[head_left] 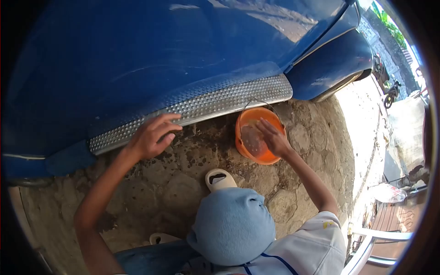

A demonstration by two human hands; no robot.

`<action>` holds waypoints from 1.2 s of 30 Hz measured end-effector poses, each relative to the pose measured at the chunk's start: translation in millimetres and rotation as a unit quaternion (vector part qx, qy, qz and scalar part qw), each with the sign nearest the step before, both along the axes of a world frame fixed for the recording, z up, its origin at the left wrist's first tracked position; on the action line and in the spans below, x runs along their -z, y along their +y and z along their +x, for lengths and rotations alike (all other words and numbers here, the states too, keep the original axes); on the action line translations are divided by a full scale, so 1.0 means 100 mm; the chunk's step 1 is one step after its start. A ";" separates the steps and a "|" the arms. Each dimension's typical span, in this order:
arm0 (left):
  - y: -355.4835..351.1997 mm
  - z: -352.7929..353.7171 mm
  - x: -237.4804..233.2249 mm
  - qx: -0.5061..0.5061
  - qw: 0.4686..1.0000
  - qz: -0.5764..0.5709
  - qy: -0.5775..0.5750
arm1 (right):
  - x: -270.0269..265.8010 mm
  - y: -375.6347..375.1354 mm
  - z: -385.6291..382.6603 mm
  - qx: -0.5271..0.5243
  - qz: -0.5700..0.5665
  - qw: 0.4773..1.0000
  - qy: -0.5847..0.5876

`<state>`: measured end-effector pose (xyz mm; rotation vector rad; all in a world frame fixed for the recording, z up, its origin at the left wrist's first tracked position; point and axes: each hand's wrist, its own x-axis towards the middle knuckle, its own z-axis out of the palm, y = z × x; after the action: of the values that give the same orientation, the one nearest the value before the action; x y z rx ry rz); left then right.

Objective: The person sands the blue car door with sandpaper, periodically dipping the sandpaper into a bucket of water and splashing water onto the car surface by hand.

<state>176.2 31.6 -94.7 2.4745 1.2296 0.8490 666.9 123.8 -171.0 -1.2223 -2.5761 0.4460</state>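
Observation:
My left hand (153, 137) is held in front of the metal running board (220, 101) of a blue vehicle, fingers spread and thumb apart, with nothing in it. My right hand (273, 139) reaches over an orange bucket (259, 159). Its fingers are stretched out, overlapping the bucket's opening in this view. Cloudy water (252, 138) with some bubbles shows inside the bucket. The thin wire handle (256, 100) stands up on the vehicle side.
Above the running board rises the blue vehicle body (137, 55), with a fender (330, 66) at right. My bent knee (233, 224) and a cream sandal (220, 178) are below, on rough stone paving (174, 183). A white metal frame (380, 234) stands at lower right.

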 end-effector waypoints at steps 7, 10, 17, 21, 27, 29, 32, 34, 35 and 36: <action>0.32 0.94 0.48 0.124 0.978 -0.170 0.012 | 1.36 0.02 0.15 -0.048 -0.188 0.955 -0.222; 0.37 1.01 0.59 0.147 0.976 -0.162 0.004 | 1.27 0.06 -0.15 0.001 -0.262 0.928 -0.264; 0.38 0.95 0.84 0.154 0.969 -0.193 0.025 | 1.36 0.31 -0.29 -0.076 -0.324 0.837 -0.435; 0.32 0.98 0.86 0.159 0.959 -0.228 0.043 | 1.37 0.24 -0.19 -0.081 -0.275 0.888 -0.361; 0.23 0.90 0.93 0.156 0.955 -0.247 0.045 | 1.33 0.14 -0.06 -0.113 -0.260 0.920 -0.270; 0.25 0.89 1.01 0.151 0.954 -0.258 0.026 | 1.55 0.03 0.04 -0.032 -0.352 0.934 0.054; 0.27 0.90 1.15 0.144 0.948 -0.283 -0.002 | 1.20 0.27 -0.03 0.247 -0.686 0.668 0.153; 0.30 0.94 1.14 0.135 0.948 -0.289 -0.017 | 0.74 0.28 -0.07 0.262 -0.711 0.602 0.252; 0.32 0.97 1.10 0.140 0.945 -0.296 -0.004 | 0.61 0.27 -0.04 0.281 -0.727 0.520 0.350; 0.33 1.00 1.07 0.145 0.941 -0.305 0.009 | 0.63 0.29 0.06 0.267 -0.722 0.500 0.398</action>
<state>276.1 64.6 -201.5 2.0730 0.9148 0.3017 672.8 152.8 -233.7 -1.3697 -0.4839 2.4326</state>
